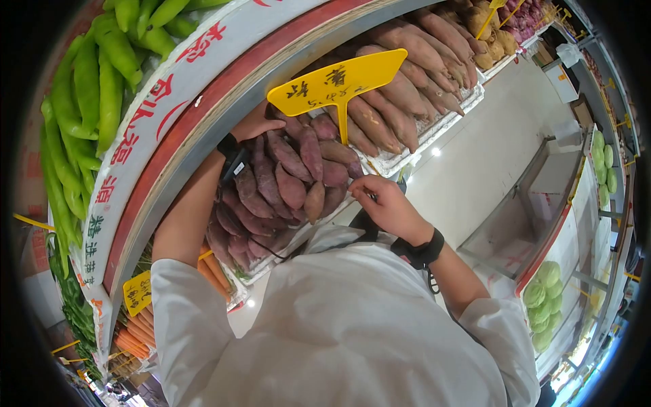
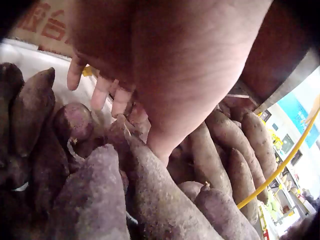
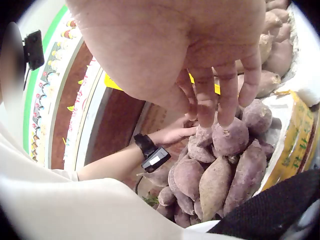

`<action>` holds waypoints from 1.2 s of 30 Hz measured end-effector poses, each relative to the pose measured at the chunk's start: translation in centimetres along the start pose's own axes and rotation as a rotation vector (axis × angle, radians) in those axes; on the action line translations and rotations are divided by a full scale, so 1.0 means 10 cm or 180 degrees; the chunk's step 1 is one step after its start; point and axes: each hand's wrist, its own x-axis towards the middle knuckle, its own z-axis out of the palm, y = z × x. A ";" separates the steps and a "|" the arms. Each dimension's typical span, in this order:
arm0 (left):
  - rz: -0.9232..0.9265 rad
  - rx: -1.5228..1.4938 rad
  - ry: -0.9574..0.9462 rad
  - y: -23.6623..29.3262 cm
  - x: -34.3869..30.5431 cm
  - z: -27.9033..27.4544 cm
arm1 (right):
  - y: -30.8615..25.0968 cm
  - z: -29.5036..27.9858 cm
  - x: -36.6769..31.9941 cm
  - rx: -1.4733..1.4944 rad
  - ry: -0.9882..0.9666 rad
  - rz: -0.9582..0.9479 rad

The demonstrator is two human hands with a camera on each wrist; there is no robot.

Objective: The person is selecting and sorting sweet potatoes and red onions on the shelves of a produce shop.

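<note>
A heap of purple sweet potatoes (image 1: 291,190) fills a white foam crate in front of me. My left hand (image 1: 258,125) reaches to the heap's far left side, with the thumb stretched out. In the left wrist view its fingers (image 2: 101,94) hang straight down among the sweet potatoes (image 2: 90,195), and the thumb's tip is hidden behind one. My right hand (image 1: 388,207) hovers at the heap's right edge, loosely bent. The right wrist view has its fingertips (image 3: 227,117) right at a round purple sweet potato (image 3: 230,137).
A yellow price sign (image 1: 339,81) stands over the heap. Longer, paler sweet potatoes (image 1: 386,112) lie beyond. The curved counter edge (image 1: 203,102) runs along the left, with green peppers (image 1: 88,88) behind it. Carrots (image 1: 135,336) lie at lower left; green cabbages (image 1: 544,298) are at right.
</note>
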 end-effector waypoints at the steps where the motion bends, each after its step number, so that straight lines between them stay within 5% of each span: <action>1: -0.0019 -0.0132 0.0015 -0.04 0.01 0.03 | 0.01 0.01 -0.01 0.0029 0.0000 0.0038; 9: -0.0670 -0.1241 -0.0222 -0.18 0.00 0.03 | 0.01 0.02 0.02 0.0070 0.0099 -0.0121; 17: -0.0457 -0.0433 -0.0050 -0.15 -0.18 0.05 | -0.19 0.01 0.28 -0.0131 -0.0097 -0.0407; 18: -0.0205 0.0312 0.0349 -0.20 -0.26 0.08 | -0.25 -0.01 0.40 -0.0301 -0.0172 -0.0634; 20: -0.0433 0.0043 0.0418 -0.26 -0.40 0.12 | -0.15 0.08 0.58 -0.0729 -0.0154 -0.1108; 21: -0.0662 -0.0225 0.0489 -0.20 -0.51 0.12 | -0.19 0.10 0.68 -0.0751 -0.0179 -0.1146; 22: -0.1323 -0.0781 0.0581 0.58 -0.71 -0.15 | -0.23 0.14 0.75 -0.1062 -0.0267 -0.0910; 25: -0.0878 -0.0058 0.0449 0.85 -1.13 -0.27 | -0.12 0.30 0.98 -0.1561 -0.0309 -0.0880; 28: -0.1484 -0.0412 0.0933 1.26 -1.51 -0.26 | -0.09 0.45 1.14 -0.1827 -0.0078 -0.0534; 31: -0.1121 0.0686 0.1615 1.32 -1.74 0.11 | -0.05 0.50 1.21 -0.2025 0.0026 -0.0593; 36: -0.1672 0.0414 0.1859 1.37 -1.86 0.67 | -0.15 0.43 1.31 -0.1920 -0.0104 -0.0367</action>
